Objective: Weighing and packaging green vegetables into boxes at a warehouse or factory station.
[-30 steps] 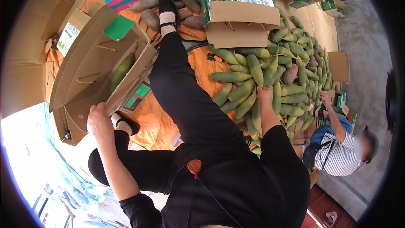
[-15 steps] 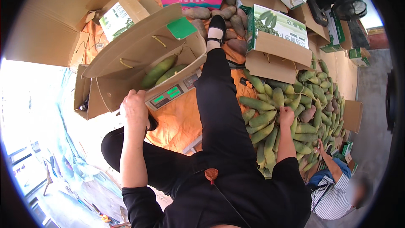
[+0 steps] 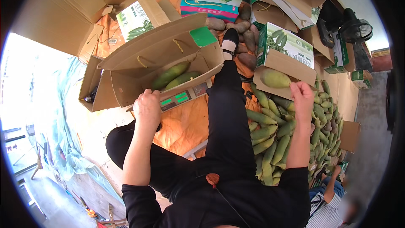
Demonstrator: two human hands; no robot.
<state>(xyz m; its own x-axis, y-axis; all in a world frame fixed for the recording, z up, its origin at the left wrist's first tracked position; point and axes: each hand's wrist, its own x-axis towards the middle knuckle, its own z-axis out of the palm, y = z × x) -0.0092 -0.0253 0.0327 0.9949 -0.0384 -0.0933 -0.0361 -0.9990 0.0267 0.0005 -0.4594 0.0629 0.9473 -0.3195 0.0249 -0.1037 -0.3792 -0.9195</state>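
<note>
1. Two radishes [image 3: 171,75] are lying in the open carton [image 3: 158,42] on the left, which is looking only partly filled
2. A third radish [image 3: 273,78] is hanging outside it, at the right; the right hand [image 3: 302,95] is pinching its thin end, fingers nearly closed
3. Many more are lying loose in the heap [image 3: 270,154] on the right
4. The left hand [image 3: 147,106] is curling at the carton's near edge; whether it is gripping, I cannot tell
5. Beyond the heap, a box [image 3: 291,46] is standing, contents hidden

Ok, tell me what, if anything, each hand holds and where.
Right hand: a green radish, pinched by its narrow end. Left hand: at the cardboard box's near edge; grip unclear.
</note>
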